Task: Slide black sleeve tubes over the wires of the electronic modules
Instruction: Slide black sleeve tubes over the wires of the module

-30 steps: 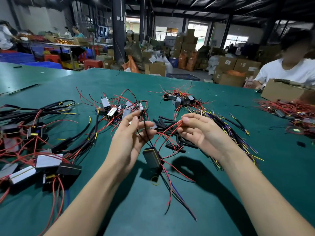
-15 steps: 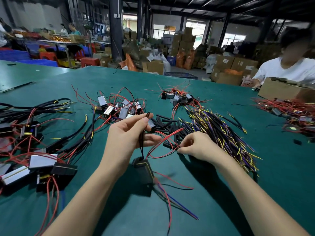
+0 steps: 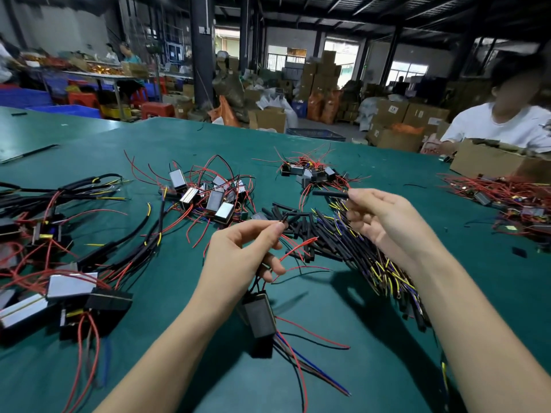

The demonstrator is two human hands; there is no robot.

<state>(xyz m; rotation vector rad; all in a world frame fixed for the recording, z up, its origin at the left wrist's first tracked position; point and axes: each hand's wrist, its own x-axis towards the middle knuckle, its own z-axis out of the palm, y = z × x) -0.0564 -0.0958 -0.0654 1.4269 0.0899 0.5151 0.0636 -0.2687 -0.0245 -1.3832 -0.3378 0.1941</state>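
My left hand [image 3: 241, 254] pinches the black wires of a black module [image 3: 258, 314], which hangs below it just above the green table [image 3: 372, 338]. Red wires curl out between its fingers. My right hand [image 3: 384, 219] is raised to the right and pinches one black sleeve tube [image 3: 329, 193] at its end; the tube points left, level with the wire ends. A heap of loose black sleeve tubes [image 3: 301, 231] lies between and beyond the hands.
Piles of modules with red wires lie at the left [image 3: 68, 287], centre back [image 3: 208, 198] and further back [image 3: 310, 172]. A bundle of black and yellow wires [image 3: 378, 263] runs under my right arm. A person in white [image 3: 504, 123] sits at the far right behind a cardboard box [image 3: 492, 160].
My right hand went down to the tube heap, picked one black sleeve tube and rose with it. My left hand kept the module's wires, shifting slightly.
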